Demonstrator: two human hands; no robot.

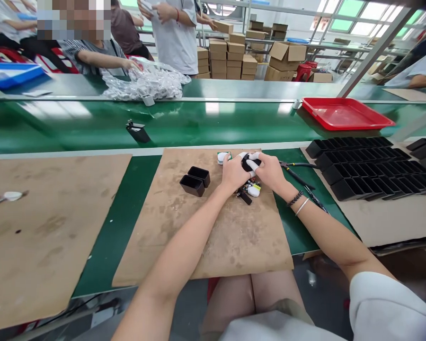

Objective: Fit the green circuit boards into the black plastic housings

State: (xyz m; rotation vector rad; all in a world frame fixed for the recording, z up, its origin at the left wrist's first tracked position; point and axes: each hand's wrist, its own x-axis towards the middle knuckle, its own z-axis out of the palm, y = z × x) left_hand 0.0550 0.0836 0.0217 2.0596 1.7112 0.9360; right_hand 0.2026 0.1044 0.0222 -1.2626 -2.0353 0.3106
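Both hands meet over the far part of a brown cardboard sheet point(184, 227). My left hand point(234, 170) and my right hand point(268, 170), with white covers on some fingertips, are closed around a small black plastic part point(249, 163); the fingers hide much of it. Just below lie small electronic parts with a white piece point(253, 190) and a black block. By the left fingers is a round white piece on a green board point(223, 158). Two open black boxes point(193, 183) stand left of my hands. Pliers point(298, 166) with black-and-yellow handles lie right of my right hand.
Rows of black boxes point(365, 168) stand on cardboard at the right. A red tray point(348, 113) sits beyond them. On the green belt is a black piece point(137, 131). Across it, a person handles a heap of clear plastic bags point(145, 80). Another cardboard sheet point(49, 227) lies left.
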